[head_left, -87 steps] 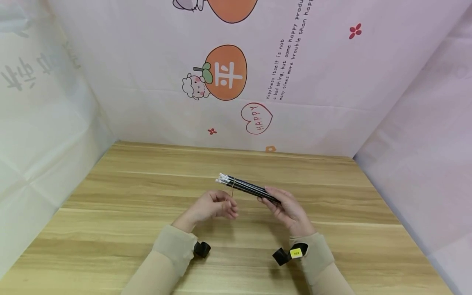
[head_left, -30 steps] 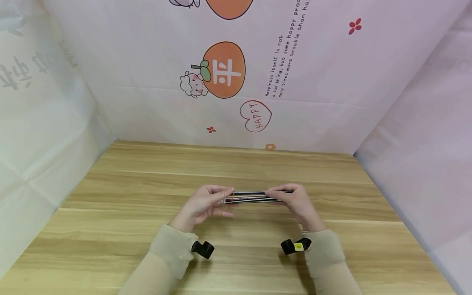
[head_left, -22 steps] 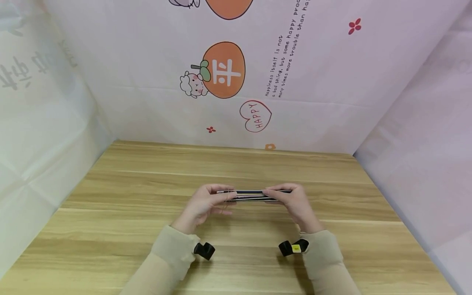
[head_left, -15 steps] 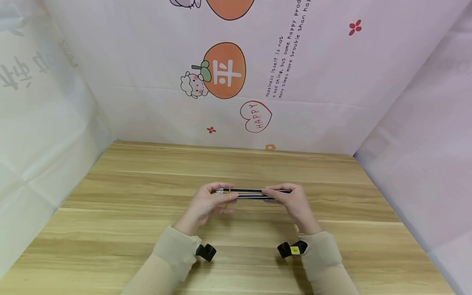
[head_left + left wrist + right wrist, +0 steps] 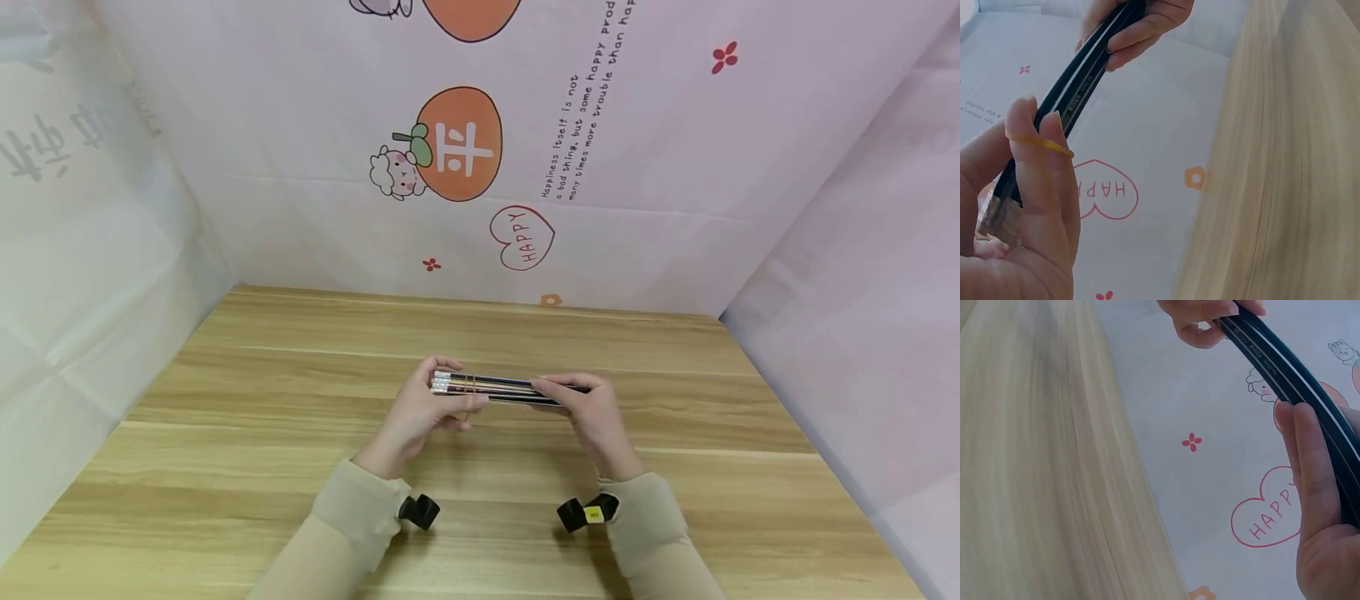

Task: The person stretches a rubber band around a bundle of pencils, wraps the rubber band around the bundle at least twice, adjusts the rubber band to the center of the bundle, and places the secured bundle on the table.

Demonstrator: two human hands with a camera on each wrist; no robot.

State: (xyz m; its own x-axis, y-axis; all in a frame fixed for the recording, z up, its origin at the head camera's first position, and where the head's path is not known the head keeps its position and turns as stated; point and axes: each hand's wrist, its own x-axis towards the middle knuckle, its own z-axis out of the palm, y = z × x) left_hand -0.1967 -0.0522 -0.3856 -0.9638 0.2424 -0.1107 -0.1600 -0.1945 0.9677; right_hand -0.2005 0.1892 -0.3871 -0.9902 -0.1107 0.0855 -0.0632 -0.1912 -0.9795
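Note:
A bundle of dark pencils (image 5: 506, 386) with pale stripes is held level above the table, its white-tipped ends pointing left. My left hand (image 5: 415, 410) holds that end, thumb on the near side and fingers behind. A thin tan rubber band (image 5: 470, 382) crosses the pencils near those ends. The left wrist view shows the same rubber band (image 5: 1057, 147) stretched across two left fingers. My right hand (image 5: 597, 417) grips the bundle's other end between thumb and fingers, hiding the pencils' right tips. In the right wrist view two fingers (image 5: 1311, 450) lie along the pencils (image 5: 1272, 365).
Beneath both hands spreads a wood-grain table (image 5: 300, 350). A pale printed cloth (image 5: 645, 250) rises behind it, with similar cloth at both sides. Each wrist wears a beige cuff (image 5: 358, 510) with a small black camera (image 5: 420, 512).
The left hand first pulled the band down below the bundle, then moved onto the white-tipped ends. The pencils turned nearly level. Most recently the left fingers rose and the white ends came into view.

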